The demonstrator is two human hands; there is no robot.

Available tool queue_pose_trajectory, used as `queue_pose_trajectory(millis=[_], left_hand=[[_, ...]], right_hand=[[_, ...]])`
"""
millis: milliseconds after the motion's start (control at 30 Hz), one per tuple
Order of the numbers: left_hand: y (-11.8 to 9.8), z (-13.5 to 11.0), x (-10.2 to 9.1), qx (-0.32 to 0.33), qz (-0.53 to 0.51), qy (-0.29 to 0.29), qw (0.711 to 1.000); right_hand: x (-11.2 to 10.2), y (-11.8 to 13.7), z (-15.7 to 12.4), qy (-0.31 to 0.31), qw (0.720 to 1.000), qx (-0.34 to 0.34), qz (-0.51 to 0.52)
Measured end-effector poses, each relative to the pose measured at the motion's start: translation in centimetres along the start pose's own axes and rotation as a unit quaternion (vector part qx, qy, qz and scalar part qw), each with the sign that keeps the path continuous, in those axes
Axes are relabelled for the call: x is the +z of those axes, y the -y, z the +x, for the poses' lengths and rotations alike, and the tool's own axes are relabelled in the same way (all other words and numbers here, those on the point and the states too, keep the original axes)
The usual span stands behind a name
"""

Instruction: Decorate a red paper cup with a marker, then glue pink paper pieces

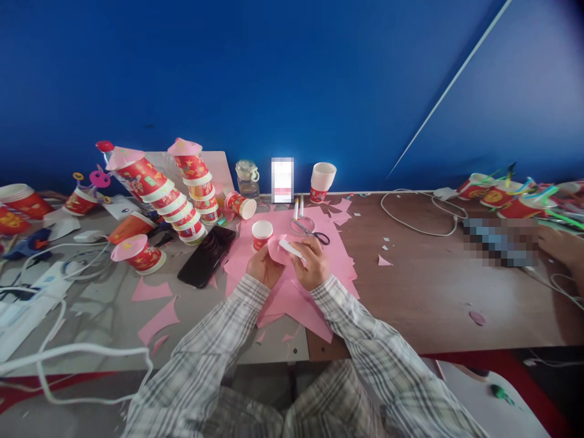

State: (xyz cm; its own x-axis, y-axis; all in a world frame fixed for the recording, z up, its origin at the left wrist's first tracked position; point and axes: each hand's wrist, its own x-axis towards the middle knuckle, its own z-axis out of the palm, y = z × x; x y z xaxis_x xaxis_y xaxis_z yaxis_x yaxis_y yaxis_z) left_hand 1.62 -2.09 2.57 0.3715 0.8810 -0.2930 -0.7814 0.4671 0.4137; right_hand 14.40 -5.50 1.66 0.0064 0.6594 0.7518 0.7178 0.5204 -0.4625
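Note:
My left hand [265, 267] is closed on a small, rounded piece of pink paper [276, 248]. In my right hand [312, 265] is a white marker-like pen [291, 249], its end against or just over that paper; contact is hard to make out. Right behind the paper stands a red paper cup [261, 233] with a white inside. Scissors [314, 234] with dark handles lie just beyond my right hand. Two more slim white pens [298, 208] are farther back. Under both hands spread overlapping pink sheets [292, 298].
Left are a black phone [207, 257], leaning stacks of red cups [166, 201] with pink cone tops, and white cables [73, 350]. A glass jar [247, 179] and a tall cup [323, 181] stand by the blue wall. At right, another person's hand [559, 243] is near a blurred device.

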Motion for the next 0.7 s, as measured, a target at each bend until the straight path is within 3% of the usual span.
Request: queue_pose_trajectory(millis=[133,400,567,700], left_hand=[[0.07,-0.02,0.00,-0.023,0.007,0.053,0.998],[0.15,0.13,-0.12,0.004,-0.010,-0.002,1.000],[0.13,-0.02,0.22,-0.015,0.019,0.037,0.999],[0.08,0.02,-0.06,-0.001,0.016,0.042,0.999]], right_hand=[[0.25,0.15,-0.24,0.034,0.999,-0.022,0.011],[-0.06,-0.30,-0.07,0.005,1.000,0.011,-0.013],[0.52,0.18,-0.48,0.034,0.999,-0.036,-0.010],[0.11,-0.07,-0.20,0.017,1.000,-0.011,-0.024]])
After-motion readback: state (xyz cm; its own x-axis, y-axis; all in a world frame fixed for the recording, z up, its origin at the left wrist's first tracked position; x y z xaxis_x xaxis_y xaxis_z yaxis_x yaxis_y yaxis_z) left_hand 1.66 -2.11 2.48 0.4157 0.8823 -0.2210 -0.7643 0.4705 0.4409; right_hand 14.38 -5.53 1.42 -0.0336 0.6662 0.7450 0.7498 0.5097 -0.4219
